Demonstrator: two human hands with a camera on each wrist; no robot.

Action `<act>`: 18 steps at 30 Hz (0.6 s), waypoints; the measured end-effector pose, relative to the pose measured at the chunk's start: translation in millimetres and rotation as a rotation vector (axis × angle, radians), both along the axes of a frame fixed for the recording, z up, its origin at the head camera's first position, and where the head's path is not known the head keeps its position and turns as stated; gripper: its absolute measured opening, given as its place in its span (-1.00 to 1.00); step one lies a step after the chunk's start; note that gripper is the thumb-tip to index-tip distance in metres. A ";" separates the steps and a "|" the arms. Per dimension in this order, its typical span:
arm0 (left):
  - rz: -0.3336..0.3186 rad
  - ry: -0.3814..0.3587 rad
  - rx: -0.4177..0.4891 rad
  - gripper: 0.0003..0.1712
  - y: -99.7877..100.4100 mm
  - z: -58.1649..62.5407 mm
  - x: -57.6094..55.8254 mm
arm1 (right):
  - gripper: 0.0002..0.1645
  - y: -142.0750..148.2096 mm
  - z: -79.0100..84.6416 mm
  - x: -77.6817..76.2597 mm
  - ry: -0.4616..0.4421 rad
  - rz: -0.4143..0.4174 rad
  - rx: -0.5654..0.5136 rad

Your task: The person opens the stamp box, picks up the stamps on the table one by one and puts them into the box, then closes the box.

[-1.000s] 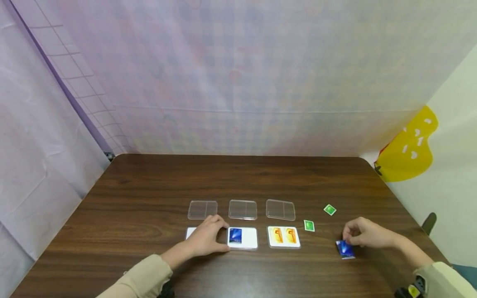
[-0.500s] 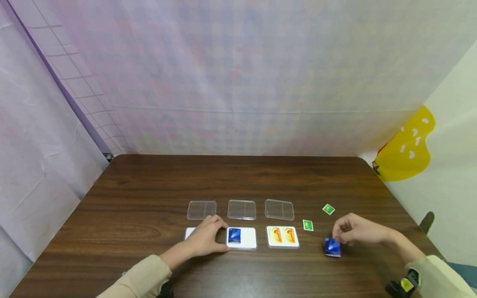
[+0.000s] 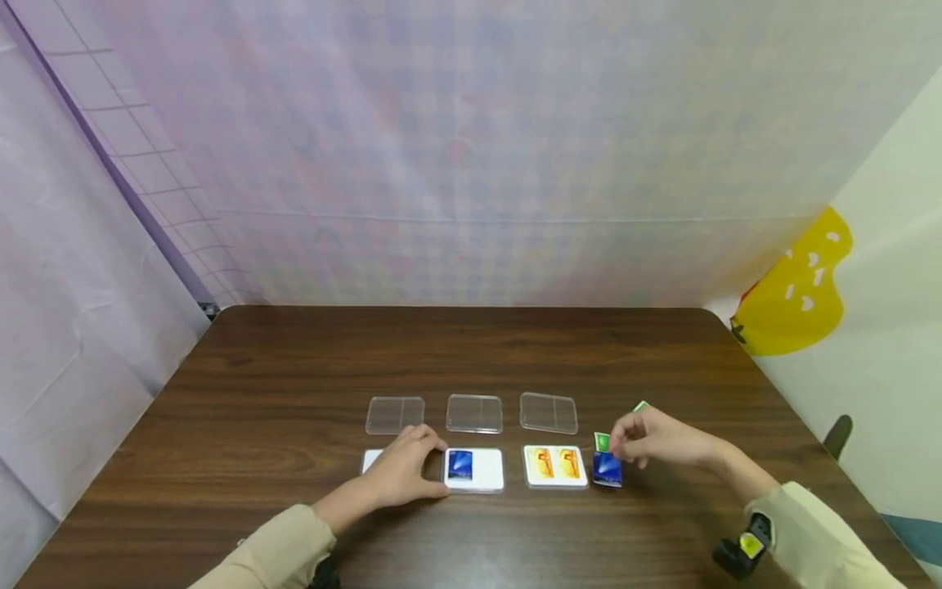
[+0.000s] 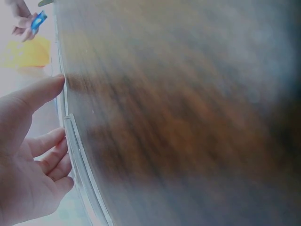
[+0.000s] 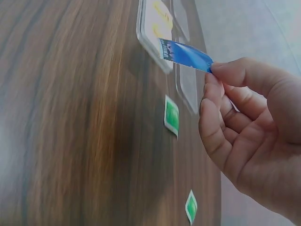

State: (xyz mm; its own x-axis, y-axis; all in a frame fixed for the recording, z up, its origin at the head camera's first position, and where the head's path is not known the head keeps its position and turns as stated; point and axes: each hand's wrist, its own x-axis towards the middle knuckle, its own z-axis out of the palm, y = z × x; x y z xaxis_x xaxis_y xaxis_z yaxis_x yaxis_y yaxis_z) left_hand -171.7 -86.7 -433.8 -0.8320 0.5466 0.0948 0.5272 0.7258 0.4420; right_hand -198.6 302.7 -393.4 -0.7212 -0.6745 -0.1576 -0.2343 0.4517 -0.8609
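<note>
My right hand [image 3: 658,435] pinches a small blue picture card [image 5: 186,55] by one end, between thumb and fingertips. The card is thin and slightly bent, held above the table just right of a case [image 3: 555,467] with two orange pictures. My left hand [image 3: 406,468] brackets the left end of the middle case [image 3: 486,470], thumb at its near corner and a fingertip at its far corner. That case has a white face with one blue picture [image 3: 459,465] on its left half. Another white case [image 3: 370,460] is mostly hidden beneath my left hand.
Behind the cases lie three clear plastic lids [image 3: 395,415] in a row. Two small green cards lie to the right: one [image 5: 171,116] partly covered by the blue card in the head view, another [image 5: 191,207] behind my right hand. A patterned curtain [image 3: 471,164] hangs beyond the table.
My right hand has carried the blue card leftward across the table, from the far right to beside the orange-picture case. My left hand has stayed at the middle case.
</note>
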 end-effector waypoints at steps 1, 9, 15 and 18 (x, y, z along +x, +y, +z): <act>0.000 0.000 0.000 -0.36 0.1 0.3 0.1 | -0.89 -4.2 -0.6 -1.3 -0.001 -0.007 0.003; -0.005 0.008 0.007 -0.36 -0.1 0.6 0.8 | -0.87 -40.1 -1.0 -10.6 -0.016 -0.028 0.020; -0.007 0.009 0.011 -0.35 0.1 -0.7 0.3 | -0.86 -61.7 -0.4 -15.2 -0.024 -0.025 0.010; -0.004 0.007 0.011 -0.35 0.3 -0.3 -0.1 | -0.87 -71.9 -0.3 -18.8 -0.016 -0.023 0.009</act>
